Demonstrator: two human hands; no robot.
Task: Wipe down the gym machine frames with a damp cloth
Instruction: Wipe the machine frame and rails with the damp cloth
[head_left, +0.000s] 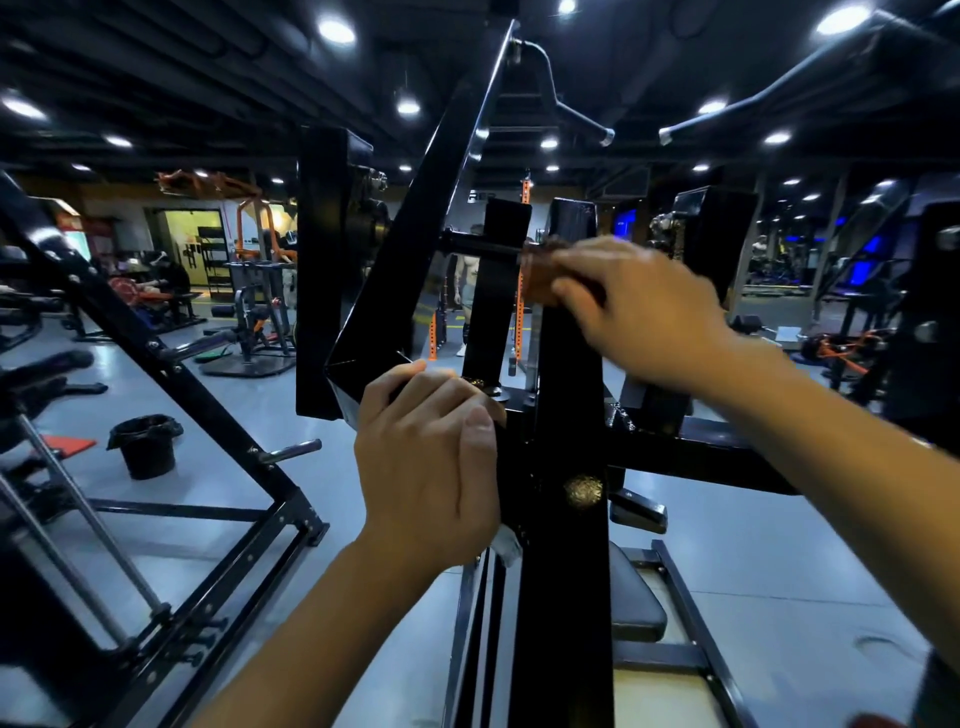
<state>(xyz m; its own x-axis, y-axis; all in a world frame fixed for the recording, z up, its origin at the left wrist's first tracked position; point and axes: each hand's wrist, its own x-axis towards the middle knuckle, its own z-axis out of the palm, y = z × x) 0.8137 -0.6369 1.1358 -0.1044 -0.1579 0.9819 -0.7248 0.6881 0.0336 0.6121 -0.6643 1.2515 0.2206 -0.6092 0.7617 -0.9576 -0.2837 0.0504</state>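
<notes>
The right hand (636, 306) reaches forward at chest height, blurred, with its fingers curled round a brown cloth (540, 275) that it presses against the top of the black upright post (563, 415) of the machine, just beside a short black peg (480, 244) that sticks out to the left. The left hand (426, 462) sits lower and nearer, its fingers wrapped round a black bar of the same frame where the slanted beam (415, 218) meets the crossbar (691, 452); a scrap of something white (506, 548) shows below its palm, too hidden to name.

The step in hand looks like wiping the upper part of the post, with the left hand steadying the body against the frame. Judging by the cloth's place near the top, most of this post, the crossbar and the slanted beam are probably yet to be wiped. The next move likely calls for drawing the cloth down the post with firm contact, working round the brass-coloured bolt head (583, 491) and the peg.

Out on the grey floor (291, 431) to the left stands a black bucket (146, 447) lined with a dark bag, well apart from both hands; what is inside cannot be made out. A black padded seat (636, 597) lies below the post.
</notes>
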